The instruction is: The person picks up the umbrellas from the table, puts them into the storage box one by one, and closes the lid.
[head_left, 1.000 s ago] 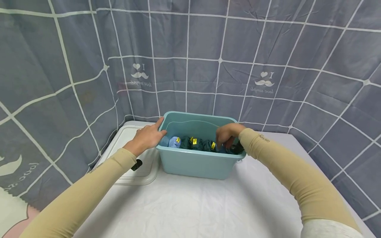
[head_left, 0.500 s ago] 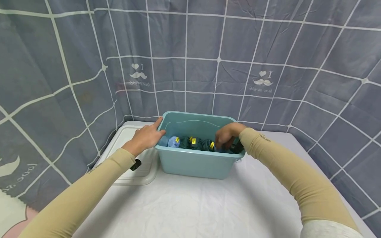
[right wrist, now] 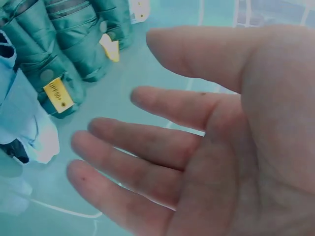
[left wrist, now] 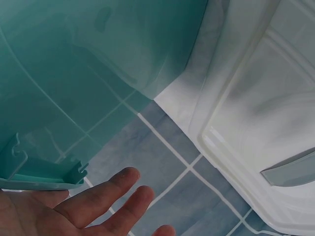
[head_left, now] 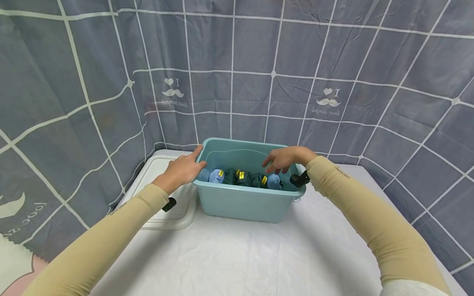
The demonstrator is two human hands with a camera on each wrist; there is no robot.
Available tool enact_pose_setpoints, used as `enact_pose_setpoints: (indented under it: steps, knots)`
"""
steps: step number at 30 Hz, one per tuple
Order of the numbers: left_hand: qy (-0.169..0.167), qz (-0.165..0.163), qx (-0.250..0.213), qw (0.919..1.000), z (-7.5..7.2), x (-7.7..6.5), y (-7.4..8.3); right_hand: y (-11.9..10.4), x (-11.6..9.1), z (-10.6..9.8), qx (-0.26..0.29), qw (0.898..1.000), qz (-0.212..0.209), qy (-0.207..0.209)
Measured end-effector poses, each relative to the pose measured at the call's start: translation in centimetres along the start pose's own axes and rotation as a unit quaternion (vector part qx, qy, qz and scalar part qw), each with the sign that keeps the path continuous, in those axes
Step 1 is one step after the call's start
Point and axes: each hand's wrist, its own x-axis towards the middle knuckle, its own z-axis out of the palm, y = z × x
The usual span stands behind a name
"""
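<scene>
A light blue-green plastic bin [head_left: 244, 203] stands on the white-covered table. Along its floor lies a row of folded umbrellas: a light blue umbrella [head_left: 216, 176] at the left end, several dark green umbrellas [head_left: 243, 179] with yellow tags, and another blue umbrella [head_left: 274, 182] on the right. My left hand [head_left: 183, 169] rests on the bin's left rim; its lower fingers [left wrist: 115, 189] extend loosely outside, beneath the rim. Above the right part of the bin hovers my right hand [head_left: 285, 158], fingers spread and holding nothing. It is nearest to the right blue umbrella, apart from it.
To the left of the bin a white lid [head_left: 159, 164] lies on the table, partly under my left forearm. A grey checked curtain [head_left: 252, 94] hangs behind and at both sides. White cloth [head_left: 237, 255] covers the tabletop in front.
My right hand has let go of the right blue umbrella and risen from the bin's floor, with its fingers spreading. That umbrella now shows in the row. My left hand has stayed on the rim.
</scene>
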Motion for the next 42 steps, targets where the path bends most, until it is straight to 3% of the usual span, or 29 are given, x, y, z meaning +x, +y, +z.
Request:
enact_pose_setpoints:
  steps: [8, 14, 19, 26, 35, 42]
  knots:
    - [0.0, 0.002, 0.001, 1.0, 0.0, 0.0, 0.0, 0.3, -1.8, 0.2, -0.025, 0.994, -0.042, 0.101]
    - [0.001, 0.002, 0.001, 1.0, 0.1, 0.1, -0.1, 1.4, -3.0, 0.8, 0.006, 0.985, -0.044, 0.168]
    - [0.001, 0.002, 0.001, 1.0, 0.1, 0.0, -0.1, 2.4, -3.8, 1.1, 0.047, 0.973, -0.04, 0.223]
    - [0.004, 0.005, 0.002, 1.0, 0.0, 0.0, -0.1, 3.6, -4.6, 1.4, 0.061, 0.95, -0.027, 0.304]
    - [0.007, 0.009, 0.003, 0.9999, 0.1, 0.1, 0.0, 6.0, -5.3, 2.0, 0.097, 0.925, 0.0, 0.366]
    - [0.006, 0.009, 0.004, 0.9999, 0.0, 0.1, 0.0, 7.8, -5.3, 2.7, 0.124, 0.916, 0.016, 0.382]
